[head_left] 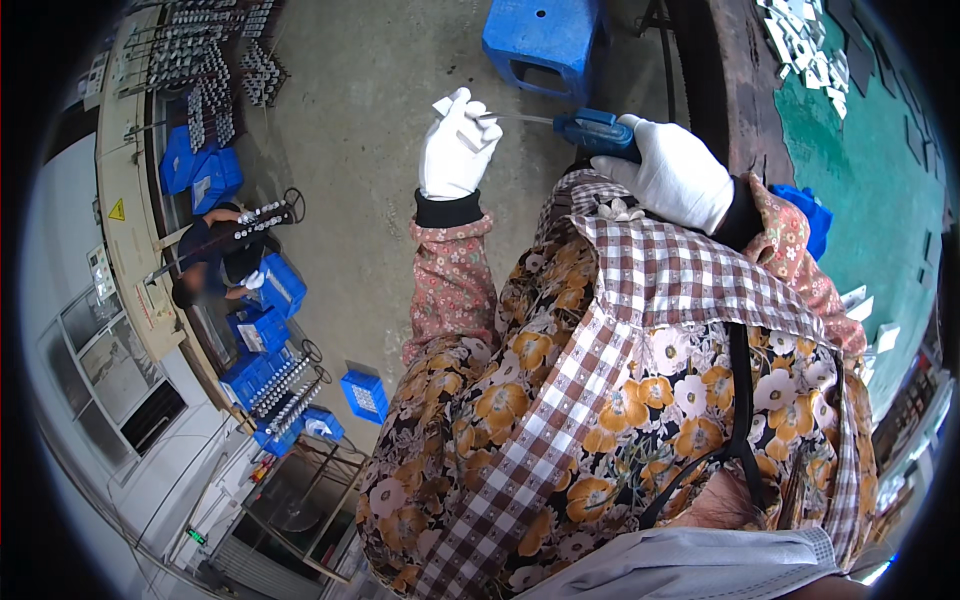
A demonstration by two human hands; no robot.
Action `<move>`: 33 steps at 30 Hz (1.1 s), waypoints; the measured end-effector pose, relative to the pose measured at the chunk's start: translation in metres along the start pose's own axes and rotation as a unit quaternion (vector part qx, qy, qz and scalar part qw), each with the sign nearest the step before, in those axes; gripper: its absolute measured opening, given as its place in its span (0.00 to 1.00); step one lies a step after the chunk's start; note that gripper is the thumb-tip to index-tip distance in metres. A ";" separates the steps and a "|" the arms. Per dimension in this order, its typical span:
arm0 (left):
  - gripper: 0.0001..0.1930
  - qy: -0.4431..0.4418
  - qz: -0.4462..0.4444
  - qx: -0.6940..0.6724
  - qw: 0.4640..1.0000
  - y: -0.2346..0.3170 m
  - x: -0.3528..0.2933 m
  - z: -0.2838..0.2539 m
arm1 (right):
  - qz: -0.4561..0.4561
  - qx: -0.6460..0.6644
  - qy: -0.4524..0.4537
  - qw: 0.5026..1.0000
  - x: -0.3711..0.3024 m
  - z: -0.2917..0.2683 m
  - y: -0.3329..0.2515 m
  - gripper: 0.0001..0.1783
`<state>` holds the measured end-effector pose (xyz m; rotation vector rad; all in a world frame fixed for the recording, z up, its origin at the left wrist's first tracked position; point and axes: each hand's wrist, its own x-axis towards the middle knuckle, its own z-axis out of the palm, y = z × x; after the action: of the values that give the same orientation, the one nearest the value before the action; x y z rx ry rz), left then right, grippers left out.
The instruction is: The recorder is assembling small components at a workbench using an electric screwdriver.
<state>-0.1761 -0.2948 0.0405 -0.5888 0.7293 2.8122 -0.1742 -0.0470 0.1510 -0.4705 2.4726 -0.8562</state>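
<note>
Above the grey floor [345, 75], the right hand [680, 178] gripped a blue air gun [595, 130] — nozzle [528, 119] toward the left hand [455, 155], whose fingers [474, 130] pinched a small pale piece [441, 106]. A blue stool [560, 40] stood beyond; a green table [865, 215], right.

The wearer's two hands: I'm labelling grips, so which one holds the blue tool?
The right hand grips the blue tool, while the left hand is out by the far end of the tool's thin nozzle.

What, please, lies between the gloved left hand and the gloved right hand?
In the head view, the blue tool gripped by the right hand and its thin pale shaft, which points toward the left hand.
</note>
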 end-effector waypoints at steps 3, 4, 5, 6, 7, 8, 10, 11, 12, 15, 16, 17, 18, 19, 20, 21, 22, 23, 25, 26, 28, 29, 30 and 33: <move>0.14 0.039 0.031 0.064 0.997 0.015 -0.001 -0.019 | 0.009 -0.011 0.001 1.000 -0.001 -0.002 -0.016 0.19; 0.16 -0.058 0.016 0.049 0.997 0.022 0.002 -0.035 | 0.008 -0.012 0.000 1.000 0.000 0.000 -0.014 0.19; 0.18 -0.152 0.001 0.034 0.988 0.026 0.001 -0.034 | -0.008 -0.005 0.012 1.000 0.002 0.003 -0.009 0.19; 0.23 -0.195 -0.016 -0.019 0.980 0.026 0.001 -0.031 | -0.024 0.002 0.025 0.999 0.003 0.004 -0.007 0.19; 0.23 -0.194 -0.014 -0.019 0.981 0.023 0.001 -0.029 | -0.025 0.001 0.023 0.999 0.002 0.005 -0.006 0.19; 0.24 -0.109 0.046 0.004 0.993 0.017 0.000 -0.014 | -0.027 -0.003 0.025 0.999 0.001 0.006 -0.005 0.19; 0.24 0.007 0.126 0.053 0.991 0.012 -0.003 0.005 | -0.026 -0.008 0.029 0.999 0.000 0.007 -0.006 0.19; 0.24 0.007 0.125 0.053 0.991 0.012 -0.005 0.012 | -0.025 -0.005 0.023 0.999 0.000 0.007 -0.006 0.19; 0.21 0.027 0.133 0.058 0.989 0.013 -0.006 0.019 | -0.024 -0.001 0.018 1.000 -0.001 0.008 -0.007 0.19; 0.10 -0.093 0.081 -0.110 0.986 0.020 0.012 -0.020 | -0.037 0.012 0.030 0.999 -0.002 0.006 -0.013 0.19; 0.06 -0.092 0.035 -0.191 0.977 0.022 0.020 -0.027 | -0.036 0.011 0.032 0.999 -0.003 0.005 -0.015 0.19; 0.06 -0.093 0.034 -0.190 0.977 0.021 0.020 -0.024 | -0.026 -0.011 0.026 0.999 -0.004 0.006 -0.015 0.18; 0.05 -0.078 0.024 -0.260 0.962 0.018 0.021 -0.020 | -0.016 -0.033 0.021 0.999 -0.005 0.007 -0.016 0.18; 0.05 -0.064 0.013 -0.328 0.942 0.017 0.023 -0.015 | -0.015 -0.033 0.022 0.999 -0.006 0.009 -0.017 0.18; 0.08 0.129 0.000 -0.435 0.891 0.025 0.035 -0.008 | -0.005 -0.073 0.065 0.995 -0.007 0.010 -0.021 0.17; 0.08 0.127 -0.003 -0.433 0.892 0.025 0.036 -0.006 | 0.005 -0.113 0.108 0.988 -0.008 0.012 -0.024 0.17; 0.07 0.126 0.001 -0.400 0.908 0.024 0.037 -0.003 | 0.008 -0.112 0.111 0.987 -0.008 0.015 -0.026 0.17; 0.06 0.126 0.004 -0.366 0.922 0.022 0.038 -0.001 | -0.012 -0.142 0.152 0.978 -0.008 0.019 -0.026 0.17; 0.06 0.096 -0.019 -0.372 0.923 0.017 0.040 0.004 | -0.026 -0.172 0.195 0.965 -0.006 0.021 -0.022 0.17; 0.06 0.066 -0.034 -0.382 0.921 0.016 0.042 0.006 | -0.021 -0.167 0.194 0.966 -0.002 0.020 -0.019 0.17; 0.05 0.052 -0.043 -0.375 0.924 0.013 0.045 0.010 | -0.010 -0.162 0.195 0.967 -0.001 0.018 -0.018 0.17; 0.05 0.039 -0.047 -0.371 0.927 0.014 0.046 0.012 | 0.004 -0.158 0.185 0.970 -0.003 0.017 -0.023 0.17; 0.05 0.039 -0.050 -0.369 0.927 0.015 0.050 0.014 | 0.018 -0.154 0.176 0.972 -0.004 0.015 -0.026 0.17; 0.07 0.185 0.026 -0.210 0.960 0.018 0.066 0.023 | 0.002 -0.153 0.165 0.974 -0.002 0.009 -0.025 0.17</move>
<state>-0.2482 -0.2945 0.0394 -1.2055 0.1849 2.9533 -0.1635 -0.0690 0.1614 -0.4562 2.9318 -0.5879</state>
